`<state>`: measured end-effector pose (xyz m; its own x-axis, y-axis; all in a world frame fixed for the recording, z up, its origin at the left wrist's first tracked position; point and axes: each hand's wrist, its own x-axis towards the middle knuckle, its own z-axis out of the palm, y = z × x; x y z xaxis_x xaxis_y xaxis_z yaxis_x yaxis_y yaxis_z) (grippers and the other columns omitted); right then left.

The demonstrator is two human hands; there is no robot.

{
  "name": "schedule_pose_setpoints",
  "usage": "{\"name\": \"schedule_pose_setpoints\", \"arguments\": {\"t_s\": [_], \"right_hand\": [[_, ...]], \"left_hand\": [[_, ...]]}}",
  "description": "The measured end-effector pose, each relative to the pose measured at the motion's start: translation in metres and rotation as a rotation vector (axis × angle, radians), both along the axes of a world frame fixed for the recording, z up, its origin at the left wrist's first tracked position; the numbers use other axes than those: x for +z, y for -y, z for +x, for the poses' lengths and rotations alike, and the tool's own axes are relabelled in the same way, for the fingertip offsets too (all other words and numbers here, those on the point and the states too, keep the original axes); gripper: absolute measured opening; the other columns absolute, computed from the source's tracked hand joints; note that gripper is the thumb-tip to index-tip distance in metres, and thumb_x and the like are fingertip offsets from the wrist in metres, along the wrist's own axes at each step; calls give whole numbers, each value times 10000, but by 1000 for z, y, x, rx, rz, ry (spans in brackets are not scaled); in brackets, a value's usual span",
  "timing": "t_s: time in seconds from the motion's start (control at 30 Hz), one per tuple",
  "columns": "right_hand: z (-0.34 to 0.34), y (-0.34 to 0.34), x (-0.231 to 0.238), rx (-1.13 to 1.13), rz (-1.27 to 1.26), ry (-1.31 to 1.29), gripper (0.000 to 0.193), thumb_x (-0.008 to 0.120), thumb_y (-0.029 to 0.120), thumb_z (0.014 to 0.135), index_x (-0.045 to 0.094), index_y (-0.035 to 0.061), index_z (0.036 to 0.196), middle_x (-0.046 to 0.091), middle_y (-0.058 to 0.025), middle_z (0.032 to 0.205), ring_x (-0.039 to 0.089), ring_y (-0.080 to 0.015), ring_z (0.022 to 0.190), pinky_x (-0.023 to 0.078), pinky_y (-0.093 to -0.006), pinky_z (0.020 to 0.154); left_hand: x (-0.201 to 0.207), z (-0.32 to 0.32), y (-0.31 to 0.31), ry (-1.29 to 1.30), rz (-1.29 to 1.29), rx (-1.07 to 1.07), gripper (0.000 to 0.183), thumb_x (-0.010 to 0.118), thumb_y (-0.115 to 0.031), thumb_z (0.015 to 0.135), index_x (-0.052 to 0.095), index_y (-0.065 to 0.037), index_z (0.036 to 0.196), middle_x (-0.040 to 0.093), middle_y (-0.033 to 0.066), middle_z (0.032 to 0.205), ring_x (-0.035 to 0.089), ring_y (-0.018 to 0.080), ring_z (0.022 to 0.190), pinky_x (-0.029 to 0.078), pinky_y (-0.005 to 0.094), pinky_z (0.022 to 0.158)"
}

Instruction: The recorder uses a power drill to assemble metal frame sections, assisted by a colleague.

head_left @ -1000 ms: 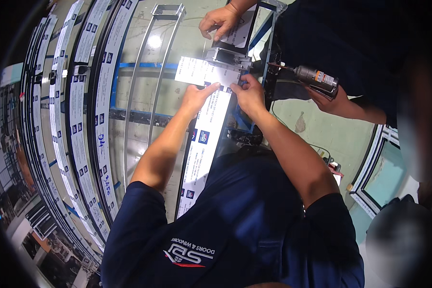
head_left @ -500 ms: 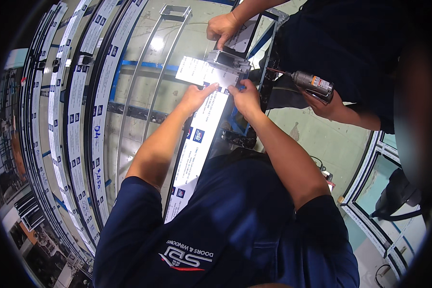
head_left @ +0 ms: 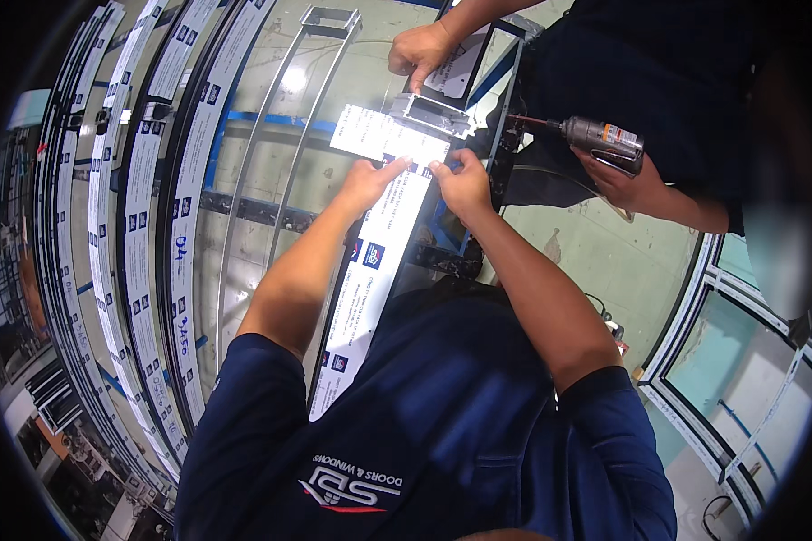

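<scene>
A long aluminium profile [head_left: 361,279] covered in white printed film runs from my body up to the middle of the view. My left hand [head_left: 373,187] grips its left edge near the far end, thumb on top, the other fingers mostly hidden. On the opposite edge my right hand [head_left: 465,186] holds it the same way. A film-covered crosspiece [head_left: 361,132] lies across that end. Just beyond stands a short hollow grey metal profile section [head_left: 431,114], steadied by a co-worker's hand [head_left: 421,54]. The co-worker's other hand [head_left: 618,180] holds a power screwdriver [head_left: 604,142], its long bit pointing left.
Long film-covered profiles [head_left: 194,180] lie side by side at the left on a blue-barred rack. Two thin metal rails [head_left: 280,135] joined by an end piece lie between them and my arms. A framed panel [head_left: 695,361] stands at the lower right. The co-worker's body [head_left: 641,72] fills the upper right.
The co-worker's screwdriver has moved a little to the right, away from the metal profile section. My hands have stayed in place on the profile.
</scene>
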<state>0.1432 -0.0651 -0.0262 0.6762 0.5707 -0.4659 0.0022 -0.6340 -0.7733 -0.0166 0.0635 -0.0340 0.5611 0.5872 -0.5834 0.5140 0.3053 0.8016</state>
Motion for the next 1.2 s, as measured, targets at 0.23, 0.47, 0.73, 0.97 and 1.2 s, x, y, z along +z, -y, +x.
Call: {"name": "schedule_pose_setpoints", "arguments": {"t_s": [0.23,0.47,0.73,0.97,1.2], "right_hand": [[2,3,-17,-4,60,-14,438,834,291,877,678,2,1168,753,-154,952,723,-264,841,565,-395,781],[2,-1,6,54,-40,48,461,819,324,883,660,28,1198,733,-115,907,708,-220,811,548,-361,727],[3,-1,14,52,-105,84,500,828,404,854,673,76,1197,762,-139,985,746,-291,926,568,-415,824],[3,-4,11,86,-144,91,491,825,435,853,662,116,1188,767,-155,1089,741,-336,1027,570,-440,873],[3,-3,13,96,-152,86,501,812,443,865,655,117,1212,758,-159,1153,730,-344,1092,567,-448,918]], "left_hand": [[7,2,-2,-53,-53,-13,501,802,-435,937,764,32,1113,787,103,954,752,164,798,590,324,720],[-4,-1,-2,2,-58,3,470,793,-422,951,767,21,1106,781,82,945,728,143,775,572,309,710],[1,2,0,51,-102,36,474,795,-410,952,757,41,1093,775,90,940,721,141,772,568,308,701],[-2,-1,-4,-50,-79,12,531,800,-435,941,742,74,1082,769,122,938,728,169,752,575,314,680],[-11,-3,-5,-25,-46,20,652,805,-534,892,762,104,1017,768,157,921,732,191,800,568,340,735]]}}
